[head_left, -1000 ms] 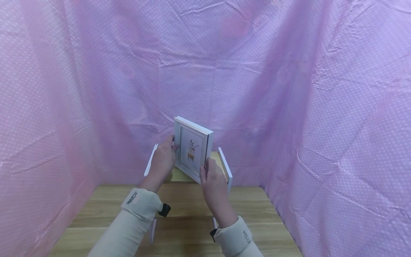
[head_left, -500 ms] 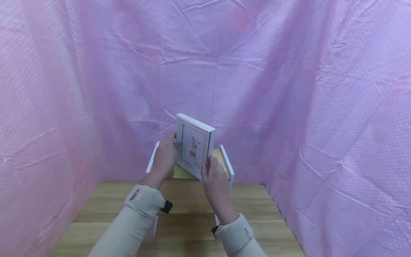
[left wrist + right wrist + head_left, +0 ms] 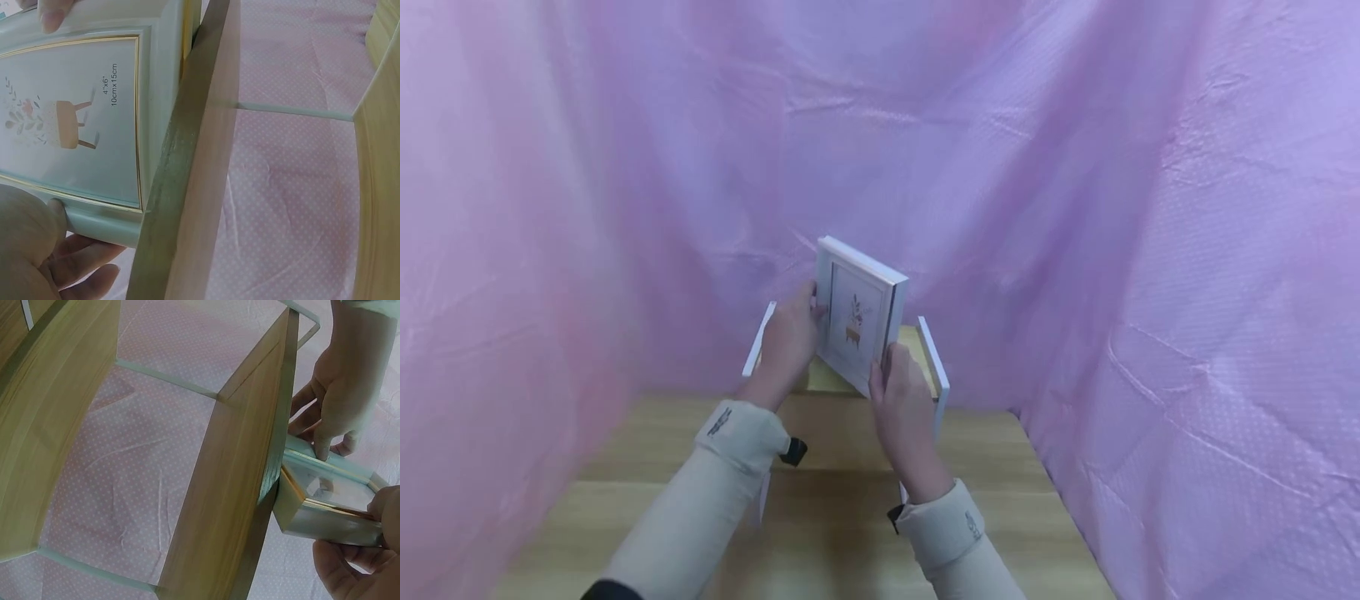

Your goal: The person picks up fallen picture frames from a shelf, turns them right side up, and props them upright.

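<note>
A white picture frame (image 3: pixel 856 321) with a gold inner edge stands upright at a slant over the top board (image 3: pixel 829 380) of a small wooden shelf. Its print shows a potted plant and, in the left wrist view, size lettering. My left hand (image 3: pixel 785 340) grips the frame's left side, thumb on the front and fingers behind. On the near right edge my right hand (image 3: pixel 907 417) pinches it between thumb and fingers. From the right wrist camera, the frame's lower corner (image 3: pixel 297 509) lies right at the shelf board's edge.
White metal side rails (image 3: pixel 933 358) rise on both ends of the shelf. Lower wooden boards (image 3: pixel 231 519) show in the wrist views. The shelf stands on a wood-grain table (image 3: pixel 985 517), with pink dotted cloth (image 3: pixel 880 150) hung behind and along both sides.
The head view has tilted downward, so shelf, hands and frame appear higher in it. Both hands keep their hold, and the frame stays at nearly the same slant over the shelf.
</note>
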### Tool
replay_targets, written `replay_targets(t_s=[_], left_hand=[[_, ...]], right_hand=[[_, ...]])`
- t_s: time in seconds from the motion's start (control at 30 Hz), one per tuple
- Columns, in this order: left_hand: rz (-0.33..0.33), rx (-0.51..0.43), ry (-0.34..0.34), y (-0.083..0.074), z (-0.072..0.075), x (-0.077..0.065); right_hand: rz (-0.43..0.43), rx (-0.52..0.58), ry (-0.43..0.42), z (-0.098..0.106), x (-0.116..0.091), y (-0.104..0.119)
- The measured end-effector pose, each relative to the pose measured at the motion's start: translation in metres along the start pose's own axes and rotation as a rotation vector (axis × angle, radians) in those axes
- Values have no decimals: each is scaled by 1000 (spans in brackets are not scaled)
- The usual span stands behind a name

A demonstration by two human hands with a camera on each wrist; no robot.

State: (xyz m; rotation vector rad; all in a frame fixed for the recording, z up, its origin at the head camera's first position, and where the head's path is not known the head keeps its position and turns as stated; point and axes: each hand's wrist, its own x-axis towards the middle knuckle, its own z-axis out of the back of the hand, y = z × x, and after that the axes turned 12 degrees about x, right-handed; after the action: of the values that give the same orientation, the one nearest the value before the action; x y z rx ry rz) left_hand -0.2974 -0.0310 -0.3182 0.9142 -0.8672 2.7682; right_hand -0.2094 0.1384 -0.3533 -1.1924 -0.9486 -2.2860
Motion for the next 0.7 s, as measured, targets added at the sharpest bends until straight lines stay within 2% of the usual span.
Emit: replay_targets(t_s=[0.13,0.3,0.53,0.7], left_hand=[[-41,-11,-11,-15,1,13],[-59,2,11,-29,6,21],[-6,24,53,-32,9,21],[-3,19,60,-31,8,20]], right_hand=[[9,-1,-53,8,8,0],[-16,11,-57,15,14,-2],[-37,-2,-49,15,12,2],[-38,-7,-46,16,13,5]])
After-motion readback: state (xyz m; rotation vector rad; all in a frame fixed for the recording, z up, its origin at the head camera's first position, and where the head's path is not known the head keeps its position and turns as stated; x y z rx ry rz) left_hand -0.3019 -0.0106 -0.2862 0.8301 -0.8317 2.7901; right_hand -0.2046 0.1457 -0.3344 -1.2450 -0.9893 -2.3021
